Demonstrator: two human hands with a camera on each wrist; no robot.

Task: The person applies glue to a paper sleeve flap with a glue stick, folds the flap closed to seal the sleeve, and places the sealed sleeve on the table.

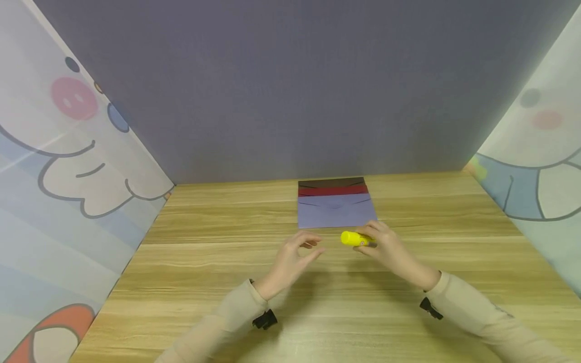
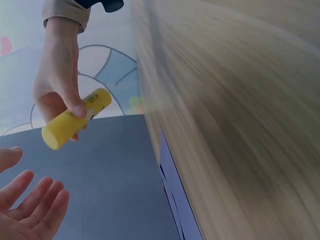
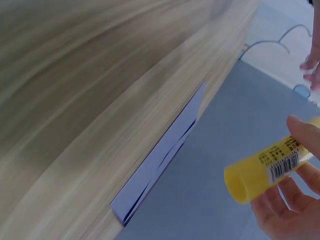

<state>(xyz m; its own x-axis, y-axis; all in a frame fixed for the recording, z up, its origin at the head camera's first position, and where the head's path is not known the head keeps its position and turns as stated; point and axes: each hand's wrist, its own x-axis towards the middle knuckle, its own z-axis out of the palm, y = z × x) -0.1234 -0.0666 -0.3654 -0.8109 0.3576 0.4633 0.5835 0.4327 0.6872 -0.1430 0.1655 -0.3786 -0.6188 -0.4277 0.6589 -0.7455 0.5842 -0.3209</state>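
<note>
A yellow glue stick with a barcode label is pinched between the thumb and fingers of my right hand, above the wooden table. Its yellow end points toward my left hand. That hand holds nothing; its fingers are loosely bent, apart from the glue stick. Just beyond both hands lies a lavender envelope, overlapping a red envelope and a dark brown envelope. The right wrist view shows the barcode side of the glue stick.
A wooden table spreads under the hands and ends at a grey panel behind the envelopes. Cartoon-printed panels stand at the left and right. Black straps sit at both wrists.
</note>
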